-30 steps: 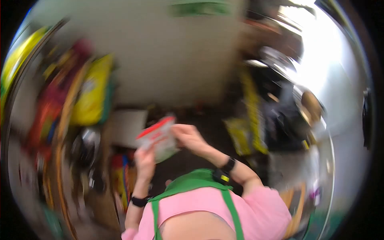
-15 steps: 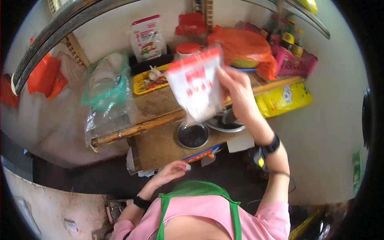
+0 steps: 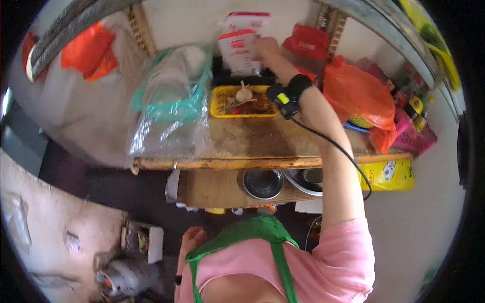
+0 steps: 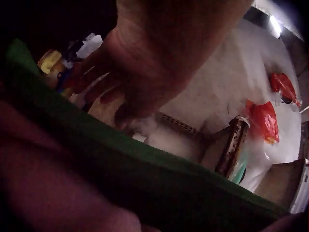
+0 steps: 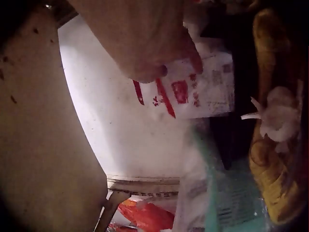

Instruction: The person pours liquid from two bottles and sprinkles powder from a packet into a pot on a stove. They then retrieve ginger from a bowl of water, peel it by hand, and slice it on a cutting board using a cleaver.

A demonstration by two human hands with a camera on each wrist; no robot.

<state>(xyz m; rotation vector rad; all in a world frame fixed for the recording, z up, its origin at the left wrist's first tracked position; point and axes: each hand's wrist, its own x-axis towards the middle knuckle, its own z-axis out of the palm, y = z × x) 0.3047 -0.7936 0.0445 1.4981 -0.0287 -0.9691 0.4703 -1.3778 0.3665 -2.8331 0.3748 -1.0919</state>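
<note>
My right hand (image 3: 268, 49) reaches to the back of the upper shelf and pinches the side of a white plastic pouch (image 3: 237, 53) with a red top band. In the right wrist view, the fingers lie over the pouch (image 5: 207, 99) near its red print. It stands upright before a similar pouch (image 3: 250, 20), overlapping it, above a dark tray (image 3: 230, 78). Just in front sits a yellow tray (image 3: 217, 108) with a garlic bulb (image 3: 244, 94) in it. My left hand (image 3: 193, 237) hangs beside the green apron, its fingers loosely bent and holding nothing in the left wrist view.
A green basket (image 3: 151, 101) under clear plastic stands left on the wooden shelf (image 3: 242, 139). An orange bag (image 3: 358, 96) and a pink basket (image 3: 419, 136) fill the right. Metal pans (image 3: 263, 183) rest on the lower shelf. A metal bar (image 3: 76, 25) crosses overhead.
The view has swung from the room to the shelf. My right hand has carried the pouch to the shelf's back; my left hand let go of it earlier and has dropped toward the apron.
</note>
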